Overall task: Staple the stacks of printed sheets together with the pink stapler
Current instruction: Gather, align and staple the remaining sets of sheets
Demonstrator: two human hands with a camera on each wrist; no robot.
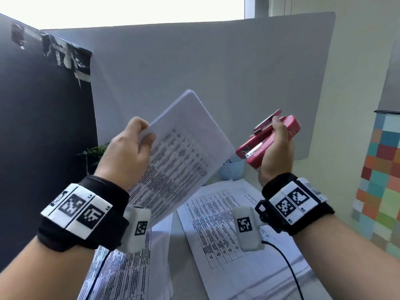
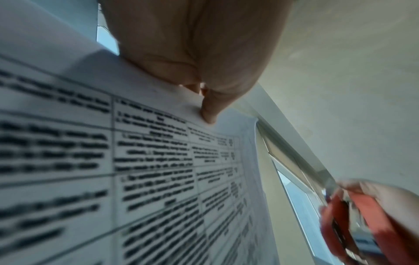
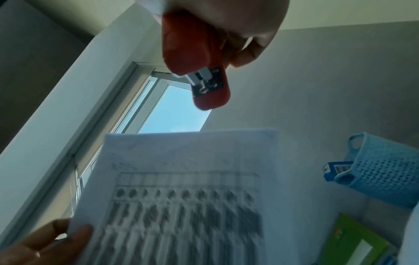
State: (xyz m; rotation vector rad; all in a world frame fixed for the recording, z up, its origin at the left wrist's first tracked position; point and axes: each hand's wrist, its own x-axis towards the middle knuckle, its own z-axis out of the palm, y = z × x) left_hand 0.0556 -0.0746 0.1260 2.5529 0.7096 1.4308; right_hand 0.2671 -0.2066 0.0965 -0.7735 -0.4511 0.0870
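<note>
My left hand (image 1: 138,135) pinches the left edge of a stack of printed sheets (image 1: 179,152), lifted off the desk and tilted up. Its thumb (image 2: 209,109) presses on the printed side of the stack (image 2: 158,170). My right hand (image 1: 279,146) grips the pink stapler (image 1: 268,146) in the air to the right of the stack, apart from it. The stapler's mouth (image 3: 208,86) points toward the stack (image 3: 181,197), and its metal top flap stands lifted. Two more printed stacks lie on the desk: one at lower left (image 1: 129,267), one at lower right (image 1: 227,230).
A pale blue perforated basket (image 1: 231,169) stands at the back of the desk, with a blue box (image 3: 335,170) beside it. A green packet (image 3: 353,240) lies near the basket. A white board (image 1: 216,72) and a dark panel (image 1: 43,126) wall the desk.
</note>
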